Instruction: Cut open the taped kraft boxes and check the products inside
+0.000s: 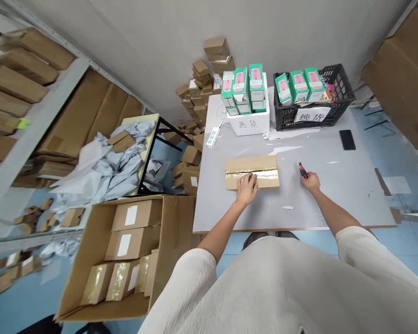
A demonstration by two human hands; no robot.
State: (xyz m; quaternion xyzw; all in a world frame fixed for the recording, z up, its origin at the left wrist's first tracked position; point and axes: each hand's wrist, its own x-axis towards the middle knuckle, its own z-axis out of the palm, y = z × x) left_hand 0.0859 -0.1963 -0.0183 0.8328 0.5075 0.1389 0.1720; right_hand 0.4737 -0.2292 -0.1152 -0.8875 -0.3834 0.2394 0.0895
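A long brown cardboard box (252, 166) lies flat on the grey tabletop in front of me, with shiny clear tape along its middle seam. My left hand (247, 189) rests on the box's near side, its fingers lying over the tape without wrapping round anything. To the right of the box, apart from it, my right hand (311, 181) is closed round a red and black box cutter (303, 170). The cutter points up and away from me. Whether its blade is out is too small to tell.
At the table's back stand a white bin (250, 125) and a black crate (315, 116), both with green and pink boxes. A phone (347, 139) lies at right, a power strip (213, 137) at left. A large carton (176, 222) with taped boxes stands left of the table.
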